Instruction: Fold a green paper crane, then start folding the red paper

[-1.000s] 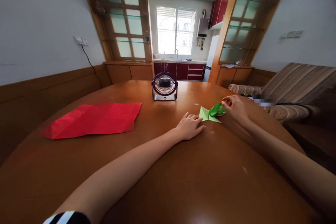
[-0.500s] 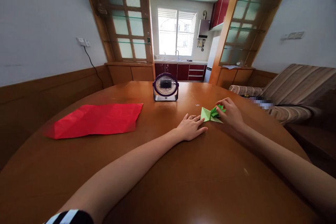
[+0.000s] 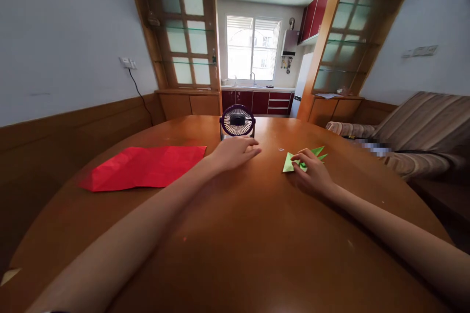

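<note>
Left grip (image 3: 238, 152) has moved off the green folded paper (image 3: 289, 162) toward the fan (image 3: 237, 121) | left grip: released, fingers loosely extended, fan just beyond it | right grip (image 3: 310, 170): bent over the paper, which lies under its fingers on the bench (image 3: 238, 239); pinching or not, cannot tell | red sheet (image 3: 147, 168): left of the left grip

We see a broad, glossy brown table (image 3: 235, 249) with a curved edge. On it we find creased red paper (image 3: 147, 168) at the left, a purple fan (image 3: 237, 121) standing towards the far edge, and folded green paper (image 3: 288, 163) at the right, partly hidden.
</note>
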### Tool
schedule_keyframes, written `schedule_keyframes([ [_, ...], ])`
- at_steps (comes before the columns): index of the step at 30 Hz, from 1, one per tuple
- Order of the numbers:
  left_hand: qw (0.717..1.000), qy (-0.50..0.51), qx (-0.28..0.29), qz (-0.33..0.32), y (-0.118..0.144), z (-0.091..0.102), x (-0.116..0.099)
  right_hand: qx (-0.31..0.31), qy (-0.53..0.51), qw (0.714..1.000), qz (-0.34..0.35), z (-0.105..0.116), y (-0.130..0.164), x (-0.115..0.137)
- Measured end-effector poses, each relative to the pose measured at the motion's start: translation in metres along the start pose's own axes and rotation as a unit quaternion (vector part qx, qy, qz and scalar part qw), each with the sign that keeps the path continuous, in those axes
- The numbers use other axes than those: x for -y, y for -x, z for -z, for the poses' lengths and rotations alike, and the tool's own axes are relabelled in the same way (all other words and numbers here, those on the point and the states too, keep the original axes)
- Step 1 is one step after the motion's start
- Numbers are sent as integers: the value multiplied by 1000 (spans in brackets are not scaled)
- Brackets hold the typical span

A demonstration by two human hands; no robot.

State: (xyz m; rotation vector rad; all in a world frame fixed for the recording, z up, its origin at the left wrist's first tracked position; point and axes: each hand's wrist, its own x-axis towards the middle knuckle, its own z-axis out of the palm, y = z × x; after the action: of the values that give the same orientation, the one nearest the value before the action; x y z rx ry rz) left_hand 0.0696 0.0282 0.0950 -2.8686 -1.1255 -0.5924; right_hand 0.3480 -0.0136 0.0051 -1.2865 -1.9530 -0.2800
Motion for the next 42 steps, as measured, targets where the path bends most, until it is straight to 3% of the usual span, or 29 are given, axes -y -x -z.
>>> schedule_keyframes([
  [6,990,-36,38,128,59,-7,88,36,-55,993,99,-20,-4,35],
  [10,978,-50,25,201,91,-12,153,67,-94,982,150,-39,-13,62],
  [13,961,-101,65,250,107,-19,179,83,-117,975,167,-58,-25,83],
  [16,953,-83,118,268,113,-30,179,98,-129,969,189,-74,-33,98],
  [18,958,-70,120,251,113,-38,167,106,-137,963,205,-79,-35,103],
  [23,976,-54,120,174,105,-53,117,126,-144,963,193,-73,-29,98],
  [27,981,-38,116,152,102,-62,76,165,-145,952,211,-71,-27,93],
  [31,983,-12,129,127,100,-64,55,234,-140,938,214,-73,-29,91],
  [35,979,-12,133,154,100,-60,70,276,-153,926,205,-71,-29,89],
  [42,952,-59,123,272,123,-46,141,270,-161,926,210,-69,-27,85],
])
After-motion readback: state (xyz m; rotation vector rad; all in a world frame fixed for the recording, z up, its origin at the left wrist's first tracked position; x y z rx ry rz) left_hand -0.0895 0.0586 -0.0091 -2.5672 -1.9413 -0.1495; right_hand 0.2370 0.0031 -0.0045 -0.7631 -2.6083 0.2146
